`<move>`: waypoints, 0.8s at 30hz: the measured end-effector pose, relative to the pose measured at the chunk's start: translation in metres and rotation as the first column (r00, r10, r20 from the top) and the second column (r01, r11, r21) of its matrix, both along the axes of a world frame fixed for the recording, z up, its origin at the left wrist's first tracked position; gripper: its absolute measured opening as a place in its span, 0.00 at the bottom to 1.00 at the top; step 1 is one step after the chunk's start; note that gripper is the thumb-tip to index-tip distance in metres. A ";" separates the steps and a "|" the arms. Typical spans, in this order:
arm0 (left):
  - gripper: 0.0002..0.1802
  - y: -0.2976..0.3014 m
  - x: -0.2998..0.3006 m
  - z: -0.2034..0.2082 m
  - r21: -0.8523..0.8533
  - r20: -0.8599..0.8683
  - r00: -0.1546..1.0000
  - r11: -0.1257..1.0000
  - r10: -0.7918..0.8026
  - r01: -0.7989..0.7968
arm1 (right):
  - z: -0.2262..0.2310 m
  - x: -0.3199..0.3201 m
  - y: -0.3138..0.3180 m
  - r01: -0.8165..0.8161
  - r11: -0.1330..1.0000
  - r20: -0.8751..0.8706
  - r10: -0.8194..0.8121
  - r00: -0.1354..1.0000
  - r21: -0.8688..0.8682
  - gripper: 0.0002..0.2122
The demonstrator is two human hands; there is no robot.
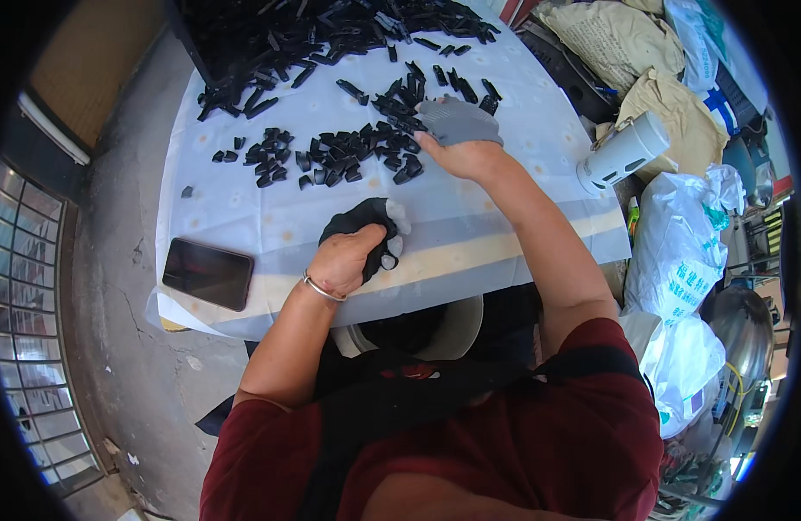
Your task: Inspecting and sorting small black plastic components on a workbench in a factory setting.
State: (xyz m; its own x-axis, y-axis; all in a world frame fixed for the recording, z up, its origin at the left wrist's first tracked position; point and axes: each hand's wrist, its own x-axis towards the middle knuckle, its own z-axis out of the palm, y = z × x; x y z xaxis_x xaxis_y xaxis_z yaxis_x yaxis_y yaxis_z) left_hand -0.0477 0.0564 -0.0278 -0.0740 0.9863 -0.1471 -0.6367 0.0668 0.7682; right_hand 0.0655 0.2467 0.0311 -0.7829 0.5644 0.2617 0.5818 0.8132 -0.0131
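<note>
My left hand (pixel 357 241), in a black glove with white fingertips, is closed above the table's near side; what it holds, if anything, is hidden. My right hand (pixel 459 135), in a grey fingerless glove, reaches out over the heap. Its thumb stands apart from the fingers, beside a cluster of small black plastic pieces (pixel 400 111); the fingertips are partly hidden. Short curved black pieces (pixel 335 154) lie in a loose group between the hands. A smaller group of such pieces (pixel 269 156) sits to their left.
A big pile of longer black pieces (pixel 288 39) covers the far end of the white-covered table (pixel 270 208). A phone (pixel 208 273) lies at the near left, a white bottle (pixel 624 152) at the right edge. Below is a pale bucket (pixel 461 330); sacks (pixel 678 243) crowd the right.
</note>
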 end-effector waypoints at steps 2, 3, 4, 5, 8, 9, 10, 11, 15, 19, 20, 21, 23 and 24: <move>0.12 0.005 0.001 -0.005 -0.016 0.010 0.999 0.999 -0.034 0.034 | -0.017 -0.039 0.031 0.021 0.998 0.054 -0.024 0.998 0.052 0.20; 0.12 0.004 0.001 -0.004 -0.016 0.007 0.999 0.999 -0.039 0.039 | -0.022 -0.052 0.039 0.027 0.998 0.051 -0.029 0.998 0.052 0.20; 0.11 0.001 -0.001 -0.003 -0.016 0.004 0.998 0.998 -0.058 0.058 | -0.026 -0.064 0.045 0.027 0.998 0.054 -0.030 0.998 0.048 0.20; 0.11 0.001 -0.002 -0.003 -0.016 0.003 0.997 0.997 -0.080 0.080 | -0.029 -0.068 0.051 0.031 0.999 0.058 -0.034 0.998 0.043 0.20; 0.11 -0.004 -0.001 -0.004 -0.001 -0.107 0.992 0.998 -0.063 0.063 | -0.041 -0.061 0.068 0.040 0.999 0.093 -0.041 0.995 0.008 0.19; 0.11 -0.005 -0.001 -0.004 -0.007 -0.100 0.994 0.999 -0.053 0.053 | -0.038 -0.054 0.064 0.030 1.000 0.099 -0.030 0.995 0.001 0.19; 0.11 -0.004 -0.001 -0.003 0.036 -0.155 0.986 0.997 -0.059 0.066 | -0.028 -0.042 0.056 0.049 0.998 0.133 -0.043 0.990 -0.039 0.18; 0.10 -0.004 -0.002 -0.002 0.078 -0.210 0.976 0.994 -0.064 0.081 | -0.024 -0.029 0.046 0.070 0.994 0.169 -0.056 0.984 -0.078 0.17; 0.11 0.002 0.000 0.004 0.040 -0.166 0.980 0.993 -0.106 0.114 | -0.037 0.028 0.010 -0.004 0.999 0.045 0.006 0.999 -0.036 0.16; 0.11 0.005 0.000 0.001 0.030 -0.199 0.979 0.998 -0.045 0.052 | -0.031 0.042 -0.036 -0.106 0.992 -0.035 0.104 0.994 -0.065 0.15; 0.11 0.004 0.002 0.002 0.021 -0.213 0.977 1.000 -0.014 0.019 | -0.029 0.044 -0.038 -0.152 0.981 -0.146 0.134 0.980 -0.118 0.14; 0.11 0.004 0.003 0.002 0.015 -0.229 0.973 1.000 0.010 -0.006 | -0.027 0.049 -0.037 -0.195 0.967 -0.259 0.149 0.954 -0.163 0.14; 0.11 0.003 0.007 -0.002 0.026 -0.207 0.978 0.999 0.025 -0.020 | -0.026 0.061 -0.023 -0.280 0.918 -0.641 0.039 0.767 -0.280 0.14; 0.11 0.000 0.009 0.001 0.013 -0.178 0.983 0.999 0.046 -0.044 | -0.020 0.067 -0.019 -0.267 0.871 -0.702 -0.116 0.702 -0.411 0.14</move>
